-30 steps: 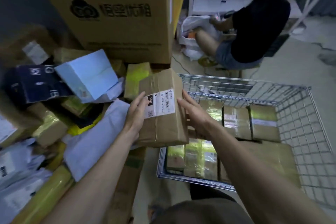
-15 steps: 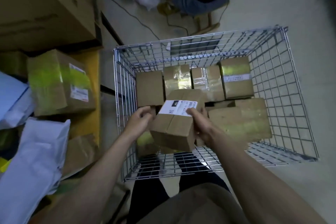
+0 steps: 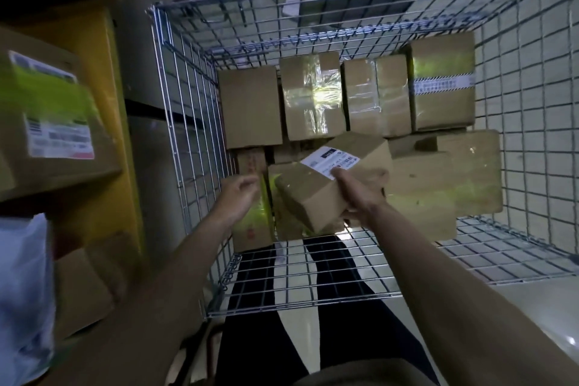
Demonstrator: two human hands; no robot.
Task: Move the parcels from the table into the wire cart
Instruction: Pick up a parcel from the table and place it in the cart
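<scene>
**Labelled box held tilted inside the cart**

A brown cardboard parcel (image 3: 326,188) with a white shipping label on top is gripped by the right hand (image 3: 360,194), fingers curled over its right end and the thumb lying across the label edge. The box is tilted, near-left corner dipping down, and it's held inside the wire cart (image 3: 188,122), low over the stuff already in there. Whether it's touching the boxes below can't really be told.

The left hand (image 3: 239,197) is held just to the left of the parcel, fingers loosely bent, nothing in it, and a small gap is seen between it and the box.

Along the far wall of the cart four taped boxes (image 3: 313,97) are lined up side by side. A big flat carton (image 3: 445,172) is laid on the right, and a box with yellow-green tape (image 3: 253,222) is stood near the left wall.

Over on the left, a labelled box (image 3: 47,122) is sat on the yellow worktop (image 3: 103,50), with a pale mailer bag (image 3: 22,291) at the near-left corner.
</scene>
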